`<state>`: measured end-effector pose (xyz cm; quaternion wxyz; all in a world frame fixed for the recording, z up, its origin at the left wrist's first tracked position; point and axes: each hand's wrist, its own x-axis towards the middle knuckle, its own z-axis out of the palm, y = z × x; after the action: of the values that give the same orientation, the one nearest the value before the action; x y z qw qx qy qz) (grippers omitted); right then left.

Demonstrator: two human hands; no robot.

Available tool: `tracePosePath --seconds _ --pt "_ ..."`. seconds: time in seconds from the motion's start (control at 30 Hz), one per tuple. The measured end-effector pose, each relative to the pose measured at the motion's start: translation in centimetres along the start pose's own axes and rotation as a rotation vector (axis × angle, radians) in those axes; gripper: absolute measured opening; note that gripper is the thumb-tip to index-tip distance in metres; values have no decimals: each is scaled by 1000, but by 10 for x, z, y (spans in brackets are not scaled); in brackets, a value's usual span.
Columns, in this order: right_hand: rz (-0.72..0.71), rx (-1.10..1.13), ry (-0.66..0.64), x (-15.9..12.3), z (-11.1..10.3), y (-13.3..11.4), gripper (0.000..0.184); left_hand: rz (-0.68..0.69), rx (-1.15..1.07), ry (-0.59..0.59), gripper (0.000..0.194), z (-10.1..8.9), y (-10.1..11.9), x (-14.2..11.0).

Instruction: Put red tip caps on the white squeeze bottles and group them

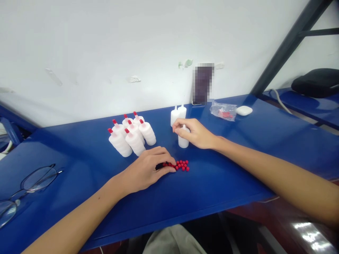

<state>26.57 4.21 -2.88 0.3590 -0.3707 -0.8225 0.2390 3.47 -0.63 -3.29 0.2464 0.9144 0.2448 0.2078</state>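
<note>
My left hand [149,165] rests low over the blue table, thumb and fingers apart around a cluster of small red caps [183,164]. The fingertips are at the caps; part of the cluster lies inside the gap. My right hand [196,133] has its thumb across the front of a white squeeze bottle [183,142] and its index finger behind the nozzle. This bottle is upright, uncapped, with its base on or close to the table. Just behind that hand stand two more uncapped white bottles [174,115]. To the left, several white bottles [134,135] with red-capped tips are grouped together.
Eyeglasses [39,178] lie at the left of the blue table [212,180]. A phone-like dark object [202,84], blurred, leans on the wall. At the back right are a clear plastic bag [224,111] with red pieces and a white rounded case [244,110].
</note>
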Motion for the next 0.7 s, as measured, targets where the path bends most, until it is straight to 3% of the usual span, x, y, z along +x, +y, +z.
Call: tracePosePath --seconds 0.37,0.57,0.7 --pt "43 28 2 0 0 -4 19 -17 51 43 13 -4 -7 -3" --pt "40 123 -195 -1 5 -11 21 -50 124 4 26 -4 -6 -4" --pt "33 77 -201 -2 7 -11 19 -15 142 5 21 -3 -6 -4"
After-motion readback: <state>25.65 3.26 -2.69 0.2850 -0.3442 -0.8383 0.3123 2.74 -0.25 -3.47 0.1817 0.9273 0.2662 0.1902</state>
